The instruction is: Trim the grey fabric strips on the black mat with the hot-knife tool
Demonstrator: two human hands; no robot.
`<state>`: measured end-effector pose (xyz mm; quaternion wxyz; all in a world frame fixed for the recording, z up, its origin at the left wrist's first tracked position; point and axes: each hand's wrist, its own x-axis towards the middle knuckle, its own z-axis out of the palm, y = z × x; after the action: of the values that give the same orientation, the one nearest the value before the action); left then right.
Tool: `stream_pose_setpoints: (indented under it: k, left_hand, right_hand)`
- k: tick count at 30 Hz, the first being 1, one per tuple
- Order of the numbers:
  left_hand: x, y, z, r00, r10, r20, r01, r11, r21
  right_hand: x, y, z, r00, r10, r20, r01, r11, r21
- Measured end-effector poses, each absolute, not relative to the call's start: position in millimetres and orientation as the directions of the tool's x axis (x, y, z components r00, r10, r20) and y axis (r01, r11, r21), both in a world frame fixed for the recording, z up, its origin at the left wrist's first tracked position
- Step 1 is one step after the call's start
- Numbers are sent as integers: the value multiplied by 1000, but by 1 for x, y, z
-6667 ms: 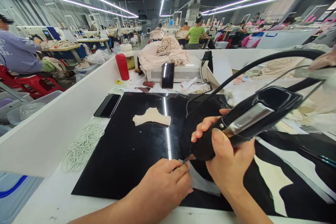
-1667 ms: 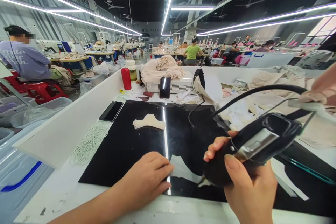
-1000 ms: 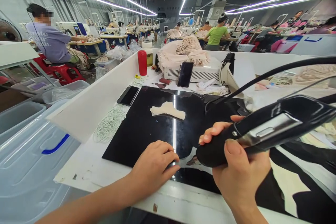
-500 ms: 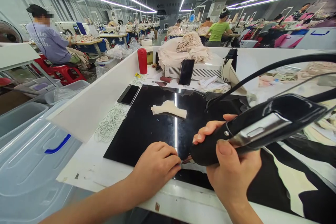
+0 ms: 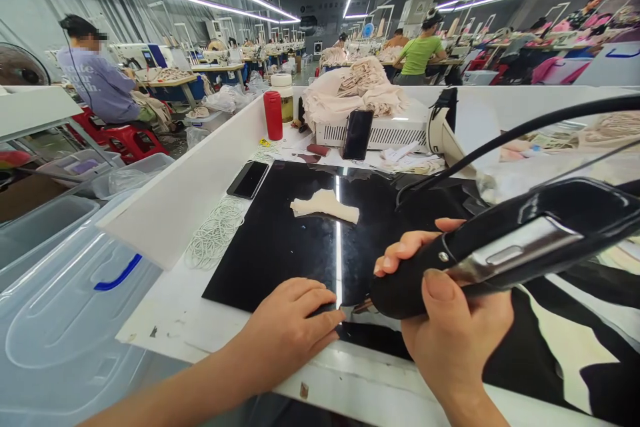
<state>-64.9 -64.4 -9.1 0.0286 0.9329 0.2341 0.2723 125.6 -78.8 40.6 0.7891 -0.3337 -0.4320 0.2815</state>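
Observation:
In the head view my right hand is wrapped round a black corded handheld power tool with a silver lever on its side. The tool's narrow metal tip points left, low over the near part of a glossy black board. Palm down, my left hand rests at the board's near edge, its fingers stretched out toward the tip. A pale shiny strip shows beneath the tip; its kind is unclear. Farther up the board lies a cream fabric piece, touched by neither hand.
A phone and white elastic loops lie left of the board. Behind stand a red bottle, an upright phone and heaped fabric. Black material and cream pieces lie at right. Several people work at sewing tables.
My left hand's fingers have straightened and spread from a more curled pose. The view has shifted slightly; the tool's tip remains close to my left fingertips.

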Motion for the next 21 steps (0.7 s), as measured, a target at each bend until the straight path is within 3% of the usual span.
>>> stream_pose_setpoints:
  k: [9,21]
  left_hand:
    - [-64,-66,-15,749,412,519,418,-902,112]
    - [-63,-65,-10,742,421,522,420,-898,128]
  right_hand:
    - [121,-75,41,477,741,473,-182,609,-772]
    - [117,-74,41,466,738,488,-168,615,-770]
